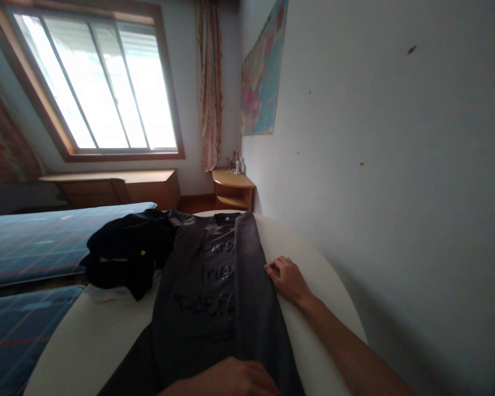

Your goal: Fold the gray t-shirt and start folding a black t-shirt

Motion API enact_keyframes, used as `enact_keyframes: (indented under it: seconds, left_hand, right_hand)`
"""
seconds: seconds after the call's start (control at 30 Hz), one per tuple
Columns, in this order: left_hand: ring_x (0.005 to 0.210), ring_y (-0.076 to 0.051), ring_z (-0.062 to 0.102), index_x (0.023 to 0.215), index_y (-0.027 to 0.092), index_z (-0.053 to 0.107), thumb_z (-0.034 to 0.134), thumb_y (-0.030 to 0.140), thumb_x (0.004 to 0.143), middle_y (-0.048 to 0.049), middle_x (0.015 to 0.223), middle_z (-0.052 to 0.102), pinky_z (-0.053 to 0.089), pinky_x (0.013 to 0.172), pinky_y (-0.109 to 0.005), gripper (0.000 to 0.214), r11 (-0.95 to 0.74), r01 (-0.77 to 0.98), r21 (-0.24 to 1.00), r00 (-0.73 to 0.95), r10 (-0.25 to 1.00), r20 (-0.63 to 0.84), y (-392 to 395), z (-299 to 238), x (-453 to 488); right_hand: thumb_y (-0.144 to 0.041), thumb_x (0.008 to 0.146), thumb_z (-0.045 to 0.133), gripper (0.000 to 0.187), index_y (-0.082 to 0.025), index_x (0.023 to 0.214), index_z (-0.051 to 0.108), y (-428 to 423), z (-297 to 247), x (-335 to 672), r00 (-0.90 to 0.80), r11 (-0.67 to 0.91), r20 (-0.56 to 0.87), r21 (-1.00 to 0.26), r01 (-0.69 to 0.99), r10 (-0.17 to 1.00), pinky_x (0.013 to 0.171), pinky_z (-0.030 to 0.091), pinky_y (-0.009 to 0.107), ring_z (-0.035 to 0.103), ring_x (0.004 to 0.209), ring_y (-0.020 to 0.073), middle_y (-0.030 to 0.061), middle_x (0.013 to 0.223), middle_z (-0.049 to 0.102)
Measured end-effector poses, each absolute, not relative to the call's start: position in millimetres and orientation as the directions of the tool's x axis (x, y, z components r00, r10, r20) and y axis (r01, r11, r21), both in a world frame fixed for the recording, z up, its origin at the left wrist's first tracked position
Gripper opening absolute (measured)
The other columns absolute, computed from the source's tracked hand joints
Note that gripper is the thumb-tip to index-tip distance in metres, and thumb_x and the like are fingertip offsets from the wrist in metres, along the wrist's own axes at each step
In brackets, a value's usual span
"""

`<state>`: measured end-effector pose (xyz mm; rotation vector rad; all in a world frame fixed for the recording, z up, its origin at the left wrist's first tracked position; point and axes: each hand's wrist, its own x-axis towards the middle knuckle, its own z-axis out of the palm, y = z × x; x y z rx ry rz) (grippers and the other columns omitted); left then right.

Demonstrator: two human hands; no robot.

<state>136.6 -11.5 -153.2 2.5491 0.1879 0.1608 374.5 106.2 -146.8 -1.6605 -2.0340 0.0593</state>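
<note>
A dark grey long-sleeved shirt (206, 275) with black lettering lies spread on a round white table (325, 280), its collar at the far end. Its right side, a long plain strip (253, 286), lies over part of the lettering. My right hand (286, 278) rests beside the shirt's right edge, fingers loosely bent and apart, one fingertip touching the cloth. At the bottom of the picture my left hand (231, 378) is over the lower part of the shirt. Its back shows, but its fingers are cut off and blurred.
Black crumpled clothing (127, 247) sits left of the shirt, above a whitish piece (109, 292) at the table's edge. Blue plaid mattresses (37, 236) flank the table on the left. A white wall (375, 192) rises close on the right. A corner shelf (233, 179) stands behind.
</note>
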Motion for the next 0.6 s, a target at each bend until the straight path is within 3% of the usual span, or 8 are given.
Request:
enact_keyframes:
  seconds: [0.1,0.23,0.33,0.47,0.6]
  left_hand:
    - [0.133,-0.022,0.051,0.13,0.031,0.059,0.05,0.034,0.102,-0.0015,0.147,0.053,0.043,0.109,-0.035,0.03,-0.945,0.112,0.308,0.956,0.187,0.227,-7,-128,138]
    - [0.11,-0.017,0.064,0.137,0.032,0.052,0.053,0.032,0.101,-0.0018,0.148,0.051,0.054,0.086,-0.03,0.036,-0.98,0.162,0.114,0.97,0.179,0.164,-3,-105,147]
    - [0.099,-0.014,0.065,0.141,0.034,0.047,0.046,0.026,0.103,-0.0013,0.149,0.049,0.052,0.066,-0.027,0.039,-0.99,0.139,-0.026,0.976,0.133,0.175,1,-101,162]
    - [0.084,-0.012,0.063,0.121,0.028,0.059,0.046,0.028,0.103,0.0002,0.119,0.064,0.041,0.048,-0.027,0.022,-0.987,0.071,-0.144,0.977,0.04,0.207,10,-110,182]
    - [0.074,-0.013,0.06,0.096,0.022,0.061,0.052,0.027,0.1,0.0007,0.09,0.062,0.035,0.043,-0.03,0.011,-0.98,0.051,-0.192,0.974,0.006,0.226,21,-119,189]
  right_hand:
    - [-0.047,0.098,0.048,0.037,-0.019,0.09,0.072,112,-144,369,-0.053,0.161,0.284,-0.374,0.913,0.957,0.088,0.041,0.029,0.061,0.097,0.0206,0.0075,0.099,0.07]
    - [-0.047,0.099,0.045,0.041,-0.018,0.095,0.074,129,-141,364,0.04,0.029,0.171,-0.383,0.923,0.984,0.085,0.043,0.029,0.064,0.099,0.0215,0.0095,0.104,0.072]
    - [-0.045,0.098,0.046,0.038,-0.021,0.098,0.075,149,-138,366,0.058,0.0,0.138,-0.385,0.923,0.989,0.082,0.044,0.028,0.065,0.102,0.0221,0.0098,0.11,0.072]
    - [-0.045,0.098,0.045,0.039,-0.023,0.093,0.077,182,-134,373,0.077,-0.042,0.073,-0.394,0.918,0.994,0.075,0.044,0.027,0.068,0.096,0.022,0.0088,0.105,0.075]
    - [-0.046,0.098,0.047,0.038,-0.023,0.095,0.077,214,-132,380,0.094,-0.079,0.016,-0.413,0.907,0.995,0.074,0.043,0.026,0.069,0.096,0.0218,0.0074,0.101,0.076]
